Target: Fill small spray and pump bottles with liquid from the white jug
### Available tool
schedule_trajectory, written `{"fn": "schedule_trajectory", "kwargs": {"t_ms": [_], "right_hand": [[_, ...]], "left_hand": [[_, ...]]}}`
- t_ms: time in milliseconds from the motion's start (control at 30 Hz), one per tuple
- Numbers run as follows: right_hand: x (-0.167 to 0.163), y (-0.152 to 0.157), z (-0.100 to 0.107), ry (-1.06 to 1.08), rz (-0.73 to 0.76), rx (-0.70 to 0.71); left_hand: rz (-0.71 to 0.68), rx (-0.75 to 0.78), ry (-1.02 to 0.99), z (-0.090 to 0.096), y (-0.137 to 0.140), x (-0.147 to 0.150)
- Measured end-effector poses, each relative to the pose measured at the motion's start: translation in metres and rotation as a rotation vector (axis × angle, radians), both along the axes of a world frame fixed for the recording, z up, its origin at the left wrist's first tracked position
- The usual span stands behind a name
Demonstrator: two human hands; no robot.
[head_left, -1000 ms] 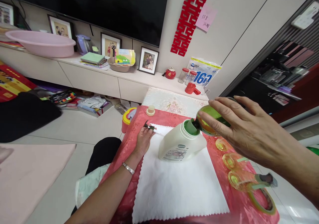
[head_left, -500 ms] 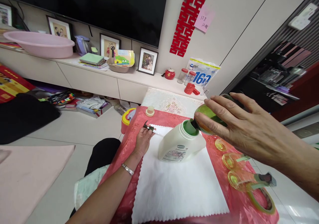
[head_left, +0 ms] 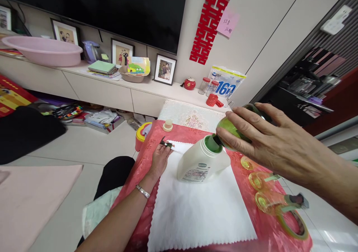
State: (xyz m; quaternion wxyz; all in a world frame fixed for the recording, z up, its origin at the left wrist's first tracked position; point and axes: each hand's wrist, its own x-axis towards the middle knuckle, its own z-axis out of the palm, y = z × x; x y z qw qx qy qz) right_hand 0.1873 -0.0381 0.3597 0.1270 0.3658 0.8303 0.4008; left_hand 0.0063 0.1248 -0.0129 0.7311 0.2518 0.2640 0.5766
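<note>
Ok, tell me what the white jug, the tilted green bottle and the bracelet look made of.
White jug: probably plastic, satin, opaque, with a threaded neck. Green bottle: glossy and see-through; plastic or glass, cannot tell which. Bracelet: likely polished metal, silvery with bright highlights.

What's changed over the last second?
The right hand and its green see-through bottle shifted slightly left, the bottle seemingly tipped steeper. Nothing was grasped or released. The white plastic jug and left hand, holding the dark pump head, stayed put.
</note>
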Motion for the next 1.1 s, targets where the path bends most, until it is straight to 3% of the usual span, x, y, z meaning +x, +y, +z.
{"fn": "schedule_trajectory", "kwargs": {"t_ms": [700, 867, 1100], "right_hand": [[-0.001, -0.003, -0.003, -0.056, -0.015, 0.031], [0.005, -0.006, -0.012, 0.031, -0.03, 0.057], [0.022, -0.029, -0.029, 0.309, -0.246, 0.194]], "left_hand": [[-0.001, 0.003, 0.0, 0.0, -0.001, 0.0], [0.001, -0.006, -0.011, 0.004, -0.001, 0.0], [0.023, -0.028, -0.054, 0.011, -0.004, -0.001]]}}
